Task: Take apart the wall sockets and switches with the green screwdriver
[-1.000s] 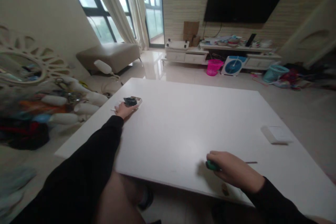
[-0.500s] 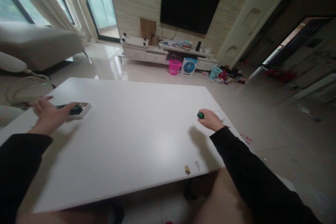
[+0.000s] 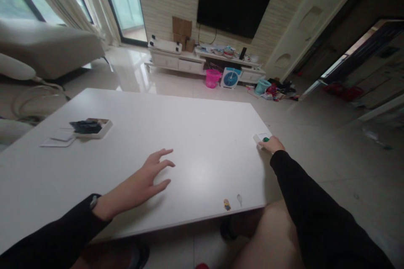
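My left hand (image 3: 143, 183) hovers over the white table (image 3: 135, 134), its fingers spread apart and holding nothing. At the table's right edge, my right hand (image 3: 274, 145) is closed around a small green object (image 3: 266, 139), mostly hidden by the fingers. That hand is right at a flat white piece (image 3: 257, 138) with a printed outline; whether it touches it I cannot tell. Near the front edge lie a small yellow and blue minion figure (image 3: 227, 204) and a small clear, spoon-shaped piece (image 3: 239, 199).
On the table's left side stands an open white box (image 3: 105, 128) with dark packets (image 3: 85, 126) in it. White cards or a lid (image 3: 58, 139) lie beside it. Beyond the table are a pink basket (image 3: 212, 79), a blue fan (image 3: 230, 77) and a TV stand (image 3: 173, 59).
My left hand has left the white box and come right and nearer, fingers spread. My right hand has moved right with the green object to the flat white piece.
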`<state>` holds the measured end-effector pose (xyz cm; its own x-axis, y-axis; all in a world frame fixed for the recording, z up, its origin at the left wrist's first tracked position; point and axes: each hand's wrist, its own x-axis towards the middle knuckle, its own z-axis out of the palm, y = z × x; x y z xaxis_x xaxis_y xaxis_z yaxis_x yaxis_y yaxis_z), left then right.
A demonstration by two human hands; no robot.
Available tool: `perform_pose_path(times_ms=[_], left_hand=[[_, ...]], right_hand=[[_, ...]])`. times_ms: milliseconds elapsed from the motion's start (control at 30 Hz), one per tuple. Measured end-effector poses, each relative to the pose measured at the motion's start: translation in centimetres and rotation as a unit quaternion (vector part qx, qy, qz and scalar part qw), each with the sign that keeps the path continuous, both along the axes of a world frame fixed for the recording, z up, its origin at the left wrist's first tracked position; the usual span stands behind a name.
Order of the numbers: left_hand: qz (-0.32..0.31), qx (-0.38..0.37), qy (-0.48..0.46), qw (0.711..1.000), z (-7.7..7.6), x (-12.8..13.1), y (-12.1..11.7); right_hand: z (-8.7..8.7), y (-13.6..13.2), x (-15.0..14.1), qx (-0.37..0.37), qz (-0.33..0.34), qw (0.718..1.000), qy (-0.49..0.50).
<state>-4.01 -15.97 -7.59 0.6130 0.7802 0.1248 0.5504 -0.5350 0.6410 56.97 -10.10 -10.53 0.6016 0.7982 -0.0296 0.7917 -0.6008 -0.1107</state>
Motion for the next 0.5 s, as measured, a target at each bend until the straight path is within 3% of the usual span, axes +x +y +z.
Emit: perform_pose_path(times_ms=[133, 267, 400, 500], left_hand=[[-0.012, -0.001, 0.025, 1.0, -0.8, -0.6, 0.8], [-0.007, -0.004, 0.034, 0.999, -1.6, -1.0, 1.6], [-0.018, -0.041, 0.011, 0.999, -1.4, 0.1, 1.3], [-0.009, -0.116, -0.036, 0.993, -1.1, 2.0, 0.1]], right_hand=[[0.2, 0.1, 0.0, -0.022, -0.002, 1.0, 0.012], [1.5, 0.1, -2.0, -0.017, 0.061, 0.998, 0.032], [3.3, 0.0, -6.8, 0.011, 0.177, 0.982, 0.059], [4.6, -1.0, -12.7, 0.032, 0.27, 0.958, 0.092]])
